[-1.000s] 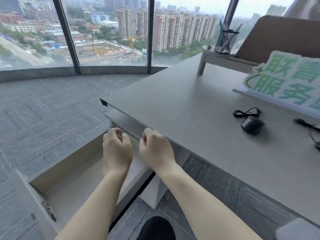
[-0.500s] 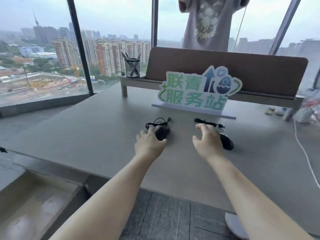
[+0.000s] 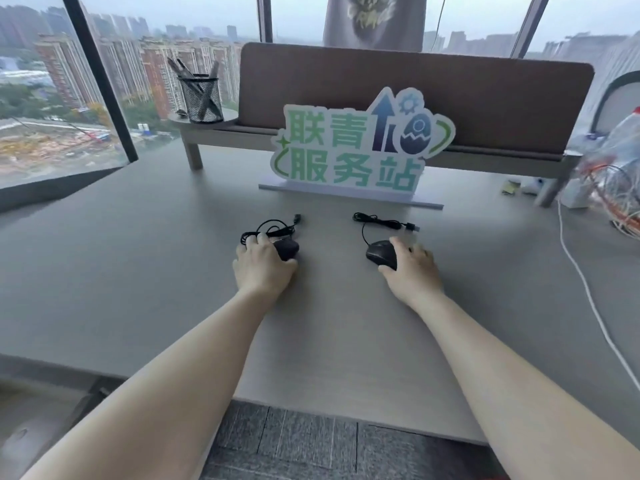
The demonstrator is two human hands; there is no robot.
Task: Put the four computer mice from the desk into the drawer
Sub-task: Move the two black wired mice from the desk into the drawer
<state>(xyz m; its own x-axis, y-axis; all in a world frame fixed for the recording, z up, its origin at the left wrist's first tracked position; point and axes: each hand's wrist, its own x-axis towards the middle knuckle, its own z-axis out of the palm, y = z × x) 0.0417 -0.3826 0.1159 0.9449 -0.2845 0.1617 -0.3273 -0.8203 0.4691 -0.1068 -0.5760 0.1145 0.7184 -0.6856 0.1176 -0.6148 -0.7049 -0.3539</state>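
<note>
Left mouse (image 3: 286,248): on the desk (image 3: 138,271) mid-centre, left hand (image 3: 263,268) cupped over it, fingers curled round its sides.
Right mouse (image 3: 381,254): just right, right hand (image 3: 412,271) closing on its right flank, fingers spread.
Handling: likely light, rigid, smooth; grip the flanks, mind trailing cables.
Axis: both run near-to-far, cables leaving the far ends.

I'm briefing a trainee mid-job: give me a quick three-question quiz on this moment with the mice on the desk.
1. True or false: both mice are already off the desk.
2. Which hand covers more of its mouse? A) left hand B) right hand
3. Fill in: the cable of the right mouse trails toward the green ____.

Key: 1 false, both rest on it. 2 A, the left mouse is mostly hidden. 3 sign.
</note>
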